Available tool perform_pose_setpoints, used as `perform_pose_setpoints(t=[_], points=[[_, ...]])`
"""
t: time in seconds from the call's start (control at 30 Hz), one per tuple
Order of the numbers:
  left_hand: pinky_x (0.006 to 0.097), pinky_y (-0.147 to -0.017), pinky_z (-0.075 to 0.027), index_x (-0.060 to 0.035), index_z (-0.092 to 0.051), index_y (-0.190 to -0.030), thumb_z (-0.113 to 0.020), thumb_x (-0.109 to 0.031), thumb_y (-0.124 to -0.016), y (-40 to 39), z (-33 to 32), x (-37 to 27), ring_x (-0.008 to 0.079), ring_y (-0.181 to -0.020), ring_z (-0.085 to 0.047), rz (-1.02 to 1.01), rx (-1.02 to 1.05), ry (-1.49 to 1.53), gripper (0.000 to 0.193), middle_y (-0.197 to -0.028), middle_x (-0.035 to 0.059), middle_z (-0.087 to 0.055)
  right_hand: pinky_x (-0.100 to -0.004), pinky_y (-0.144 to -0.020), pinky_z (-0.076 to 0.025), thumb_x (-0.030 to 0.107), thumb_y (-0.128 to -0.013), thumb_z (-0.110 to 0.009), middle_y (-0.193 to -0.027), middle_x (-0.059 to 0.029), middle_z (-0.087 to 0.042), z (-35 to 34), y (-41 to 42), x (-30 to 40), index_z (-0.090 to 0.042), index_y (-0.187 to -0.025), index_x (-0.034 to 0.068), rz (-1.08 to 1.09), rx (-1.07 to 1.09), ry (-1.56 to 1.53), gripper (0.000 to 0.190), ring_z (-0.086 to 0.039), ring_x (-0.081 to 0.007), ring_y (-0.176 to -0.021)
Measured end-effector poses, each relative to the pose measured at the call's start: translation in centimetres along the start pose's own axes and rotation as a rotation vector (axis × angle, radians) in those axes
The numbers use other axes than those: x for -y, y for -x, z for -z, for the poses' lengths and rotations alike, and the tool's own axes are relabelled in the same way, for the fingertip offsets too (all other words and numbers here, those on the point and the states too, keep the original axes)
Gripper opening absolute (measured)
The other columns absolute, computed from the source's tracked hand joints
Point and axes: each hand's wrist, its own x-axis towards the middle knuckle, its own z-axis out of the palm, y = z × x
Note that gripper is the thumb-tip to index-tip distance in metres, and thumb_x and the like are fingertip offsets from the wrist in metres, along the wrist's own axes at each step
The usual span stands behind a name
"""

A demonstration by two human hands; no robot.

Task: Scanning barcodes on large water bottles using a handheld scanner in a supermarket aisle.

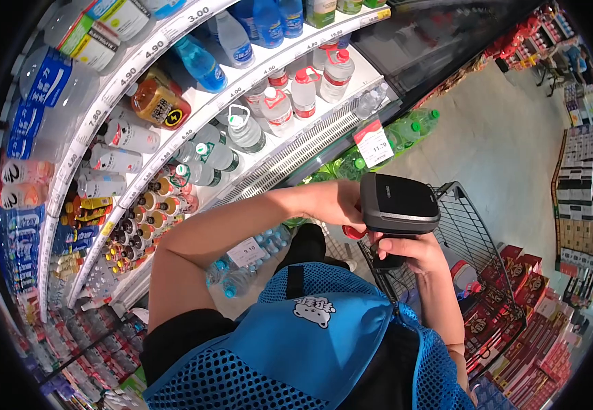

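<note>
A black handheld scanner (400, 204) is held in front of my chest, its broad head facing up. My left hand (338, 206) grips its left side, with most fingers hidden behind the head. A red part (352, 232) shows just below that hand. From beneath the head, my right hand (416, 252) closes around the lower part, thumb across a dark piece. The handle is largely hidden. Beyond the right hand stands a wire shopping cart (468, 218), with a large red-handled bottle (464, 277) seen at its mesh.
Shelves (255, 77) of bottled drinks with price strips curve along the left. Packs of green bottles (411, 130) and wrapped water bottles (245, 274) stand on the floor by the shelf. Stacked red boxes (527, 282) line the right, beside the grey aisle floor (501, 128).
</note>
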Motion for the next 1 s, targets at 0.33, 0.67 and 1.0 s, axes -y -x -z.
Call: perform_pose_setpoints(t=[0.33, 0.67, 1.0], points=[[0.0257, -0.053, -0.038, -0.0001, -0.058, -0.065, -0.060, -0.011, -0.070, -3.0, 3.3, -0.1, 0.0091, -0.059, -0.050, 0.313, -0.297, 0.214, 0.012, -0.061, 0.0032, -0.056, -0.0287, -0.058, -0.047, 0.010, -0.071, -0.065, -0.094, -0.0183, -0.060, 5.2, -1.2, 2.9, -0.057, -0.094, -0.003, 0.333, -0.374, 0.148, 0.028, -0.057, -0.0172, -0.064], [0.0161, -0.043, -0.029, -0.0077, -0.058, -0.075, -0.062, -0.016, -0.077, -7.0, 10.4, 6.1, 0.0002, -0.050, -0.040, 0.532, -0.533, 0.443, 0.010, -0.066, -0.0034, -0.055, -0.0324, -0.065, -0.050, 0.012, -0.072, -0.063, -0.080, -0.0068, -0.053, 8.5, 2.7, 0.1, -0.055, -0.094, -0.001, 0.397, -0.487, 0.024, 0.027, -0.061, -0.0271, -0.082], [0.0143, -0.037, -0.025, -0.0131, -0.055, -0.074, -0.062, -0.022, -0.083, -10.0, 17.4, 11.9, -0.0002, -0.042, -0.034, 0.554, -0.589, 0.573, 0.014, -0.056, -0.0082, -0.045, -0.0292, -0.057, -0.052, 0.012, -0.072, -0.065, -0.083, -0.0066, -0.053, 9.2, 2.4, -1.0, -0.055, -0.092, 0.000, 0.366, -0.566, -0.075, 0.026, -0.060, -0.0291, -0.092]])
